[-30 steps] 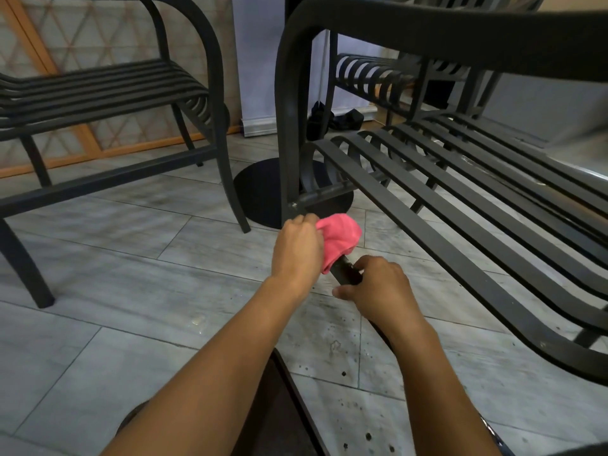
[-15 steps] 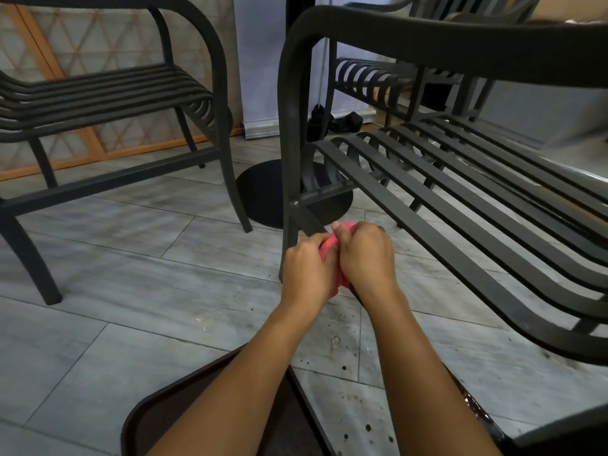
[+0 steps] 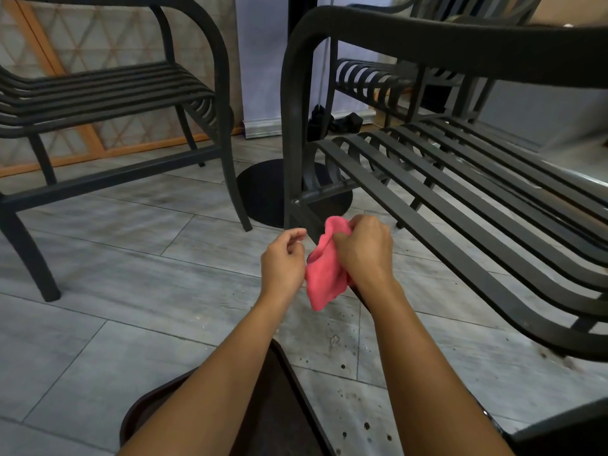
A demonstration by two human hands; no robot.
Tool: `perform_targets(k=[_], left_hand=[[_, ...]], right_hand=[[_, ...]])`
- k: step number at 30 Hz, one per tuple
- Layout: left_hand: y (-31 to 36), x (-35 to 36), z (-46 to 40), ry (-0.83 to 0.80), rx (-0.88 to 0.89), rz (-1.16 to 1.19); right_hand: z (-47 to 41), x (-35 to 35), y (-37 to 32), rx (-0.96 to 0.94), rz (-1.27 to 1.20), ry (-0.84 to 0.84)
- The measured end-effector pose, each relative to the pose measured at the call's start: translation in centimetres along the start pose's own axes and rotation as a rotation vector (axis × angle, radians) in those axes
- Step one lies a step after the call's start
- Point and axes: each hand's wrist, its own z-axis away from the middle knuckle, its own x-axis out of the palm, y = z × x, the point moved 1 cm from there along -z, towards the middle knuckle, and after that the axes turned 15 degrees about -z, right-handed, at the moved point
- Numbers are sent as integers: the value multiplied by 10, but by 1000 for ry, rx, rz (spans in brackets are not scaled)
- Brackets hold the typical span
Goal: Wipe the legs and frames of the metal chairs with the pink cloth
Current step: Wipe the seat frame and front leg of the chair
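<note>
Right hand [image 3: 363, 250] grip pinches the pink cloth [image 3: 324, 274] beside the chair leg [image 3: 291, 133]; left hand [image 3: 283, 258] loosely curled, empty

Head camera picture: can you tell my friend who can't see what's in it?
A person's right hand grips a pink cloth against a dark metal chair frame, left hand loosely curled beside it. Another chair stands left on the grey tiled floor.

cloth [image 3: 324, 278]: pink, plain, in the right-hand grip
chair by the grip [image 3: 460, 179]: dark grey metal, slatted seat
chair left of the grip [image 3: 108, 90]: same dark grey, slatted
floor [image 3: 115, 274]: pale grey tiles, streaked; dark specks below the grip
round base beyond the grip [image 3: 263, 192]: black
far wall panel [image 3: 98, 41]: beige triangle lattice, orange trim
</note>
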Motion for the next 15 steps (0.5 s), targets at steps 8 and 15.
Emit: perform_targets(k=[8,15], left_hand=[[-3,13,-11,-119,38,-100],[-11,20,-13,-92,0,-67]], right_hand=[[-9,-9,-28,-149,-64,-16],[-30,28,-34,-155,121,-172]])
